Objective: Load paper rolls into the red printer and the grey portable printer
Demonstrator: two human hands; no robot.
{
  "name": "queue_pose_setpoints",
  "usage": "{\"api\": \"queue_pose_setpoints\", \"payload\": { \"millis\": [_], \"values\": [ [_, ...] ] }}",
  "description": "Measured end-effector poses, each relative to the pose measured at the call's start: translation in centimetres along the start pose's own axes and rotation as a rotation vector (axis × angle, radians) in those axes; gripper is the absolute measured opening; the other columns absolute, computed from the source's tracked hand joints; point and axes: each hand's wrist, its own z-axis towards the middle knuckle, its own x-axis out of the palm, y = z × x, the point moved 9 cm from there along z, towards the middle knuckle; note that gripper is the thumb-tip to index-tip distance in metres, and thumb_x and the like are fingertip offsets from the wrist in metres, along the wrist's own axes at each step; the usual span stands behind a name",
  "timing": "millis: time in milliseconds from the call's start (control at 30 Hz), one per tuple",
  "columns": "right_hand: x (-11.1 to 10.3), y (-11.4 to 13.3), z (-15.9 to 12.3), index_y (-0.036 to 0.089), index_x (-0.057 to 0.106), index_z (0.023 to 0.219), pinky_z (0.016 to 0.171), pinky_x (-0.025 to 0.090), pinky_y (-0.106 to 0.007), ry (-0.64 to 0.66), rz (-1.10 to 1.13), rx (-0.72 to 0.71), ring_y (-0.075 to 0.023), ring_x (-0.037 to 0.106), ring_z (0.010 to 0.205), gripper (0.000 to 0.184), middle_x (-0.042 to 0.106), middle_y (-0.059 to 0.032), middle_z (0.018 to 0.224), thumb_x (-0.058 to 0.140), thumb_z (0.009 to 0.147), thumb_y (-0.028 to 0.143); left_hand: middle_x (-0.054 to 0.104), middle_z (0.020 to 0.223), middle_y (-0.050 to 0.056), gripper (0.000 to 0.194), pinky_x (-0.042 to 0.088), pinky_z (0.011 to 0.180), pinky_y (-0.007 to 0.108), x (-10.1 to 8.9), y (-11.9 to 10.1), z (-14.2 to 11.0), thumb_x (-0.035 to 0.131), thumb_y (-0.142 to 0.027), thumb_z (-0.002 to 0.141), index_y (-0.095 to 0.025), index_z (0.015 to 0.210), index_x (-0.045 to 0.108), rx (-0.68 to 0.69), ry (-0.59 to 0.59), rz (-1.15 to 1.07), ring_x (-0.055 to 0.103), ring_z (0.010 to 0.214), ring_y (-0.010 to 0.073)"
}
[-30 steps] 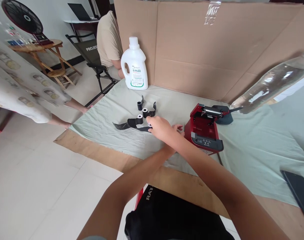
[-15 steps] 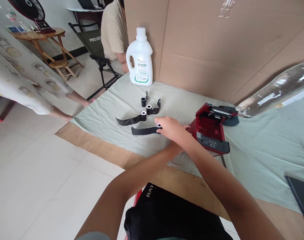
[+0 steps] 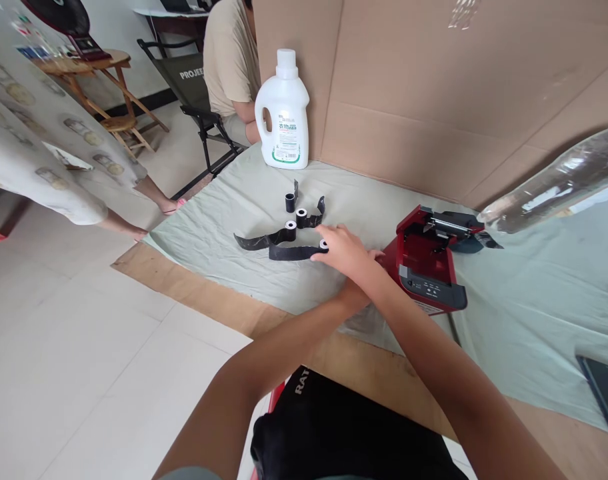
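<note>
My right hand (image 3: pixel 345 252) reaches left over my left arm. Its thumb and fingers are around a small black roll with a white core (image 3: pixel 324 245), whose loose black strip (image 3: pixel 294 253) trails left. My left hand (image 3: pixel 375 255) is mostly hidden under my right forearm; its visible fingertips are against the left side of the red printer (image 3: pixel 427 263). The printer's lid (image 3: pixel 457 227) is up and its bay is exposed. Behind the held roll stand a black roll with a trailing strip (image 3: pixel 291 231), another with a curled strip (image 3: pixel 301 217), and a smaller black roll (image 3: pixel 290 203).
A white detergent bottle (image 3: pixel 285 120) stands at the back against a cardboard wall (image 3: pixel 409 100). Clear plastic packaging (image 3: pixel 554 180) lies at the right, and a dark phone (image 3: pixel 604 387) near the front right edge. A seated person (image 3: pixel 231 67) and another person's legs (image 3: pixel 74 167) are beyond the cloth.
My right hand has brought the roll slightly back, so its strip lies nearer the others. The fingers look a little more spread. A dark strip tip now shows right of the printer's lid.
</note>
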Motion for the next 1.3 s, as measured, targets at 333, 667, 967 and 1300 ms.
{"api": "queue_pose_setpoints", "payload": {
  "millis": [333, 667, 967, 1300],
  "values": [
    [1.2, 5.3, 7.7, 0.02, 0.074, 0.11, 0.081, 0.046, -0.033, 0.082, 0.002, -0.145, -0.0272, 0.06, 0.108, 0.023, 0.071, -0.0108, 0.109, 0.063, 0.092, 0.011, 0.061, 0.12, 0.016, 0.032, 0.052, 0.085, 0.041, -1.0, -0.1, 0.2, 0.062, -0.014, 0.088, -0.021, 0.119, 0.055, -0.004, -0.114, -0.007, 0.061, 0.099, 0.0243],
    [-6.9, -1.3, -3.9, 0.028, 0.06, 0.142, 0.091, 0.056, -0.038, -0.142, 0.731, -0.127, -0.0179, 0.066, 0.094, 0.046, 0.062, -0.0063, 0.121, 0.049, 0.097, 0.024, 0.068, 0.094, 0.006, 0.01, 0.055, 0.078, 0.037, -4.3, -2.6, 0.4, 0.058, -0.022, 0.093, -0.019, 0.102, 0.061, 0.073, -0.271, -0.048, 0.066, 0.089, 0.0222],
    [-11.4, -12.0, -15.7, 0.027, 0.061, 0.137, 0.098, 0.056, -0.046, -0.179, 0.457, 0.064, -0.0271, 0.068, 0.11, 0.044, 0.072, -0.0079, 0.121, 0.057, 0.093, 0.031, 0.065, 0.123, 0.007, 0.045, 0.049, 0.092, 0.037, -1.5, -11.2, -4.3, 0.059, -0.043, 0.094, -0.03, 0.137, 0.06, 0.751, -0.088, 0.472, 0.062, 0.106, 0.0227],
    [-7.7, -15.5, -12.2, 0.014, 0.067, 0.124, 0.104, 0.049, -0.041, -0.04, -0.071, 0.092, -0.0301, 0.065, 0.12, 0.04, 0.07, -0.0149, 0.13, 0.051, 0.088, 0.008, 0.073, 0.12, 0.0, 0.047, 0.035, 0.088, 0.035, 6.2, -11.3, -6.7, 0.054, -0.016, 0.096, -0.041, 0.134, 0.064, 0.932, 0.22, 0.835, 0.059, 0.108, 0.0194]
  ]
}}
